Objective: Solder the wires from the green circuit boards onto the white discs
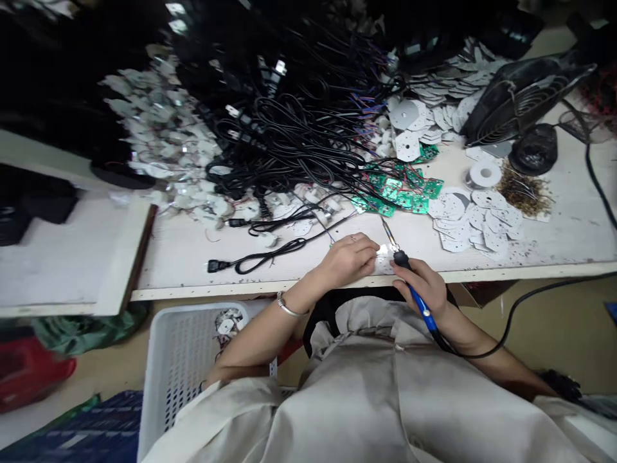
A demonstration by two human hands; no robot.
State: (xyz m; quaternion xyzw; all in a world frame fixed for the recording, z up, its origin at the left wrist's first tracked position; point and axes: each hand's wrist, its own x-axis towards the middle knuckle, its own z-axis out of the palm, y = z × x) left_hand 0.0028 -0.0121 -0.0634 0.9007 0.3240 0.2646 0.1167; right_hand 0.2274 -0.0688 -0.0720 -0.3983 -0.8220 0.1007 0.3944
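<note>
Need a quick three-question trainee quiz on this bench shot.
1. Which hand holds the blue-handled soldering iron?
2. True or false: the metal bracelet is on the right wrist.
3. What is the black device with a wire grille at the far right of the bench?

Key:
1. The right hand.
2. False: it is on the left wrist.
3. A fan, by its look.

left hand (349, 260): white disc (385, 262) | right hand (419, 285): blue soldering iron (421, 308)
</note>
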